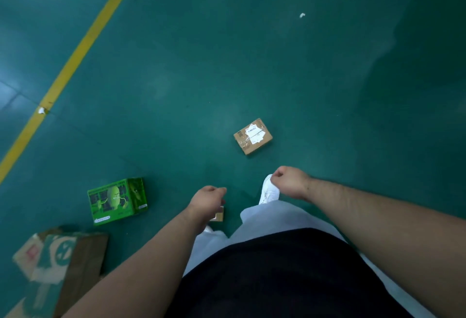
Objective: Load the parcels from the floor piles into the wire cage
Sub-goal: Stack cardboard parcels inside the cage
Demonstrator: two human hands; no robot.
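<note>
I look down at a green floor. A small taped brown parcel (253,136) with a white label lies ahead of my feet. A green printed box (117,200) stands to the left, and a large brown and green carton (60,267) lies at the lower left. My left hand (208,200) hangs with its fingers curled over the top of a small brown box (218,215), most of which it hides. My right hand (290,182) hangs loosely curled above my white shoe and holds nothing. The wire cage is not in view.
A yellow line (75,57) runs diagonally across the floor at the left. Small white scraps (302,15) lie far ahead, and another scrap (41,110) sits on the line. My white shoe (269,190) is stepping forward.
</note>
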